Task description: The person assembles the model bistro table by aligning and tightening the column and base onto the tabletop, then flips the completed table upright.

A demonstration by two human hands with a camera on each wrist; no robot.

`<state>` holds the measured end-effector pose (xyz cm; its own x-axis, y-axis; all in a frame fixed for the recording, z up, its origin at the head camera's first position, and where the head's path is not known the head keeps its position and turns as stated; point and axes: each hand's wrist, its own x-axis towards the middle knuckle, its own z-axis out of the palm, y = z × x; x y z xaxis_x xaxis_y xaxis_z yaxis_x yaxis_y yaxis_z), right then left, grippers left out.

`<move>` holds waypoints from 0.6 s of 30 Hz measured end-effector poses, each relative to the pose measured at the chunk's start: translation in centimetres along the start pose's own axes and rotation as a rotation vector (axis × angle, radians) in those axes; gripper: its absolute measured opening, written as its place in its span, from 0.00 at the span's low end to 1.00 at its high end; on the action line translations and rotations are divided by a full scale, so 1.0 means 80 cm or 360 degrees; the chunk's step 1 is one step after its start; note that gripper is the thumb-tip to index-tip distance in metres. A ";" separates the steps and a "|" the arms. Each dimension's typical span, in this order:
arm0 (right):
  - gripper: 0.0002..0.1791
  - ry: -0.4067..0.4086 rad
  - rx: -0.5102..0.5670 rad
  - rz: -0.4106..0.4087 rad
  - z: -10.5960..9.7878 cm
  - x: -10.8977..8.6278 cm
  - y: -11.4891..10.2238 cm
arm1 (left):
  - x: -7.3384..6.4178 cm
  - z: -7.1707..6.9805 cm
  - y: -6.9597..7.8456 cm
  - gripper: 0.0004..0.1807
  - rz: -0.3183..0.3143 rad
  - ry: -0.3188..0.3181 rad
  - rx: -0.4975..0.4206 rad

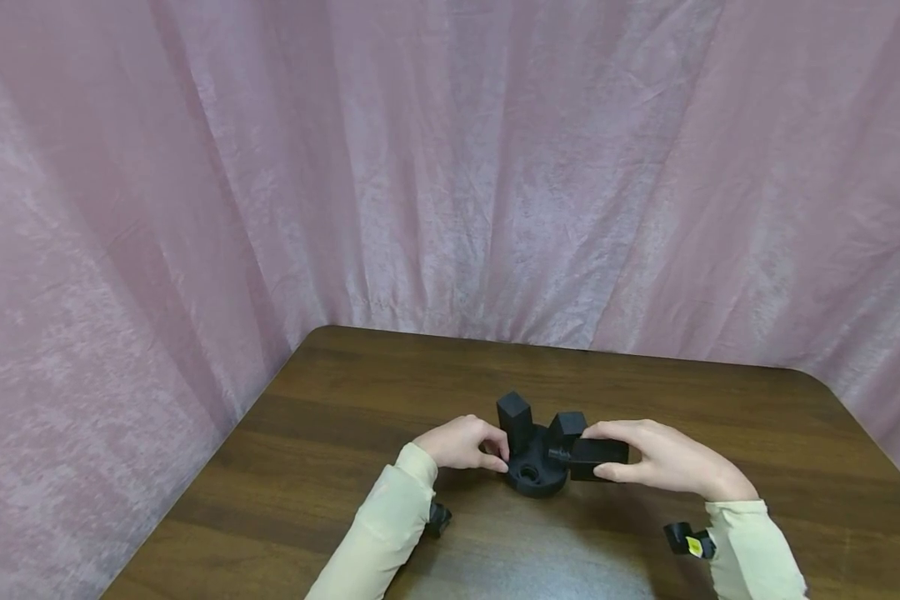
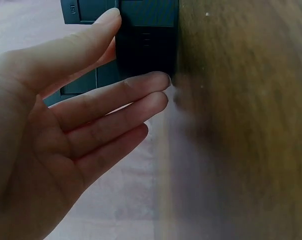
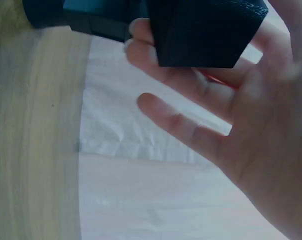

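two blocks (image 1: 515, 422) stand on the black base (image 1: 537, 487), a third block (image 1: 600, 452) unfitted, it seems
left hand (image 1: 465, 442) pinches the base's edge on the worktop (image 1: 345, 408); right hand (image 1: 667, 458) grips the third block just beside it; one open hole (image 1: 528, 473) in front looks left to fill.

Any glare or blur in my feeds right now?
Head: pale glare on the table toward the bottom, black base still readable; left wrist: table grain smeared, out of focus; right wrist: bluish cast, held block so dark its surface shows little detail.
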<state>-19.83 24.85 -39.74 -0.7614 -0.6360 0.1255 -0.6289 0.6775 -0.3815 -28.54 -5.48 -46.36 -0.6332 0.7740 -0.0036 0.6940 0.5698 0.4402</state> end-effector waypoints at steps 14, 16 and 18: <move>0.18 0.0031 -0.0071 -0.0025 0.020 0.019 -0.005 | 0.000 0.000 0.005 0.04 0.0075 -0.0025 0.0023; 0.16 0.0019 -0.0079 -0.0050 0.024 0.022 -0.007 | 0.000 0.000 0.006 0.04 0.0087 -0.0029 0.0026; 0.14 0.0022 -0.0095 -0.0067 0.028 0.024 -0.007 | 0.001 0.000 0.006 0.04 0.0097 -0.0032 0.0031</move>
<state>-20.54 22.42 -41.35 -0.7360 -0.6595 0.1527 -0.6682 0.6715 -0.3202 -28.25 -5.18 -46.17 -0.5828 0.8126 0.0048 0.7377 0.5267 0.4224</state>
